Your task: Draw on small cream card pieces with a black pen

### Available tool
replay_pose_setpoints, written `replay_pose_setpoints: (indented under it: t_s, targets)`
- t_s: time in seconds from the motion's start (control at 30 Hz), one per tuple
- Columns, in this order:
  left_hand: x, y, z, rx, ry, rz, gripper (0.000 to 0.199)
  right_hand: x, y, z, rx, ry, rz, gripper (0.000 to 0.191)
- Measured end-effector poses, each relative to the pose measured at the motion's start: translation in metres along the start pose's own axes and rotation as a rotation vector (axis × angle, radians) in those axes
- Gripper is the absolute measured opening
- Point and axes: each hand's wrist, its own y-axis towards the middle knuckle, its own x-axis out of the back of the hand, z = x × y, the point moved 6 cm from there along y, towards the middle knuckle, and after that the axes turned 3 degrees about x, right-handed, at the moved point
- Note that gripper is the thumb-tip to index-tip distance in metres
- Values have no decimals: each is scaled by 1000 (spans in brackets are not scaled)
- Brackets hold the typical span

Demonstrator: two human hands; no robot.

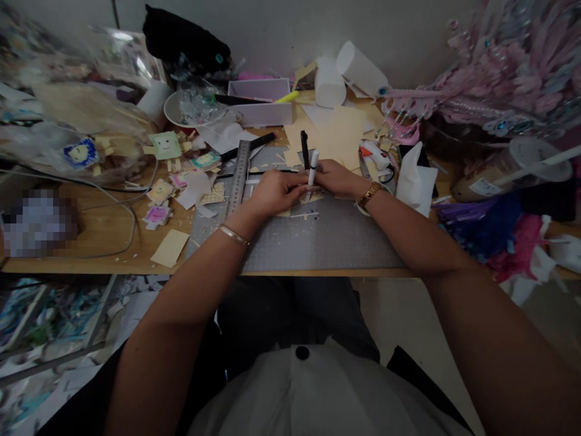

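Pinching a white marker (312, 172), right hand (333, 178) meets left hand (272, 192) pressing tan card (313, 198) flat.

Bare grey cutting mat (327, 242) lies open below; steel ruler (239, 175) left, glue gun (376, 156) right.

Both hands meet over the cutting mat (318, 242), which lies on the desk (104, 233). The right hand (334, 177) has its grip on a marker (312, 172) standing upright, and the left hand (273, 192) presses a small card piece (313, 198) flat just under that grip. A metal ruler (239, 175) lies left of the grip, beyond the left hand. Paper cut-outs (160, 192) are scattered farther left. A glue gun (376, 156) lies right of the grip, a storage tray (262, 100) well behind it, and two paper rolls (345, 75) behind and to the right.
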Motion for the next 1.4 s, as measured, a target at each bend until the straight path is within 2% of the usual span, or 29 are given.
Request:
replay_pose_setpoints:
  t_s: [0.07,0.23,0.33,0.5,0.6,0.77,0.97,1.4]
  targets:
    - [-1,0,2,6,-16,-5,32,10,-3,3,-27,75,-113,51]
    - [-4,2,6,31,-117,-65,36,47,-21,17,-79,216,-501,51]
    - [-5,3,7,26,-152,-110,35,47,-40,17,-125,228,-586,43]
    - [-9,2,4,10,-170,-111,34,23,-73,5,-168,124,-631,30]
    - [-11,2,2,-2,-173,-98,36,16,-83,7,-155,11,-638,24]
    - [-14,3,2,-2,-169,-79,38,8,-83,18,-151,-46,-571,18]
    - [-15,3,2,-11,-176,-57,38,-5,-84,16,-219,104,-519,18]
    - [-18,5,3,-23,-145,-32,33,-4,-83,17,-213,57,-498,16]
